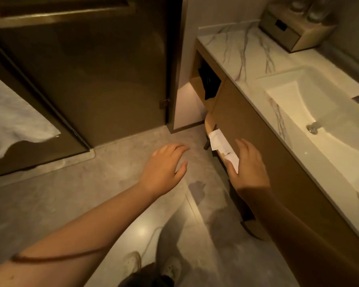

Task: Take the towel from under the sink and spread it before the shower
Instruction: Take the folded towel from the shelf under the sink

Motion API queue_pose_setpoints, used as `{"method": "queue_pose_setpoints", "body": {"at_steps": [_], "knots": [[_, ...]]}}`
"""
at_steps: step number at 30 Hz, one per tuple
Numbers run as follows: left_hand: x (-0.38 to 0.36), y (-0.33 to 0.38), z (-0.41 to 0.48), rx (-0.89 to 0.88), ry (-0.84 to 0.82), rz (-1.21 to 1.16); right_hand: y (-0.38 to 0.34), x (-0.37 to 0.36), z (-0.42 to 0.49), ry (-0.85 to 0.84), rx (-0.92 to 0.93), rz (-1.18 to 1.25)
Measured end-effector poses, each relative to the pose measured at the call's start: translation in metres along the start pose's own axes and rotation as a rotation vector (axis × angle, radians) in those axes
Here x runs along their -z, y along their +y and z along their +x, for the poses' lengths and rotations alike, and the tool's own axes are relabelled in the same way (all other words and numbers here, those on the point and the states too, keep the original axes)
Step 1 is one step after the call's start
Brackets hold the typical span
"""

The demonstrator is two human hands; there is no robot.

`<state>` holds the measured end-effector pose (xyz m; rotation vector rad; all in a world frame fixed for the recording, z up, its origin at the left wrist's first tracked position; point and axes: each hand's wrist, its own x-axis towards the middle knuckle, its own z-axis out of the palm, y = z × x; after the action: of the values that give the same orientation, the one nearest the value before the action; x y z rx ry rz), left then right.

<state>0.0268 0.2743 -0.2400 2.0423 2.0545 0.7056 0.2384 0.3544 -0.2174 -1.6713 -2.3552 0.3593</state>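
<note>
A folded white towel [220, 141] lies on the low wooden shelf [210, 123] under the sink cabinet, with one end sticking out past the cabinet front. My right hand [248, 162] reaches down beside it, fingers spread, its thumb side touching the towel's near end; no grip on it shows. My left hand [166, 166] hovers open over the grey floor, left of the towel and apart from it. The brown glass shower door [95, 79] stands at the upper left, with its threshold [129, 137] just beyond my left hand.
The marble counter [236, 50] with the white sink basin [323, 112] runs along the right. A small wooden box [294, 32] stands at the counter's back. A white cloth [15, 121] hangs at the far left. My shoes [153, 266] stand on the grey floor tiles.
</note>
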Motion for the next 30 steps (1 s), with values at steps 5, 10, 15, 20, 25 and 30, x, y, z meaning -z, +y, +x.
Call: {"method": "queue_pose_setpoints", "body": {"at_steps": [5,10,15,20,25,30], "knots": [[-0.048,-0.042,0.032,0.041,-0.009,-0.056,0.010,-0.046,0.046,-0.057,0.004,-0.018],[-0.098,-0.089,0.078,0.098,-0.019,-0.104,0.018,-0.103,0.108,-0.105,-0.049,0.001],[-0.149,-0.142,0.127,0.116,-0.044,-0.152,0.029,-0.169,0.177,-0.124,-0.122,-0.019],[-0.211,-0.187,0.166,0.124,-0.088,-0.215,0.058,-0.245,0.232,-0.135,-0.146,-0.070],[-0.290,-0.224,0.191,0.150,-0.082,-0.243,0.100,-0.323,0.266,-0.183,-0.190,-0.064],[-0.380,-0.249,0.204,0.177,-0.107,-0.290,0.155,-0.396,0.298,-0.178,-0.241,-0.073]]}}
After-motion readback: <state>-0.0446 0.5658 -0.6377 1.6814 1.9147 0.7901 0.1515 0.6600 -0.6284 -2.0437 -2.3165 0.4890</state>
